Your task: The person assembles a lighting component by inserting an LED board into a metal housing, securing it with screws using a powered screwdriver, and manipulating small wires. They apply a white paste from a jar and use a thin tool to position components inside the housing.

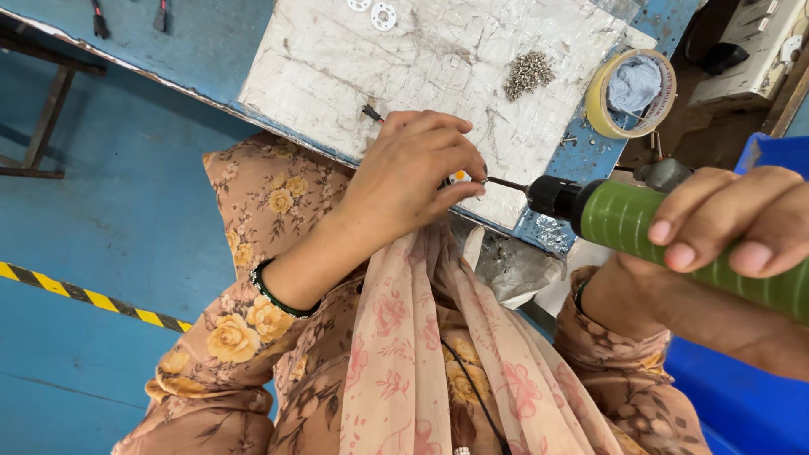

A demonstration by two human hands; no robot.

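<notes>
- While the left hand (413,173) pinches a small white part (459,177) at the near edge of the surface (438,59), the right hand (733,223) grips a green screwdriver (657,227).
- Its bit touches the part.
- Screws (528,74) lie farther right.

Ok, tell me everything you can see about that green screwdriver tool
The powered screwdriver has a ribbed green plastic-looking body, a black collar at the front and a thin dark bit. It lies nearly level, the bit pointing left at a small white and orange part pinched in the left hand at the edge of the white board. The right hand wraps its body. Its rear end runs out of view.
</notes>
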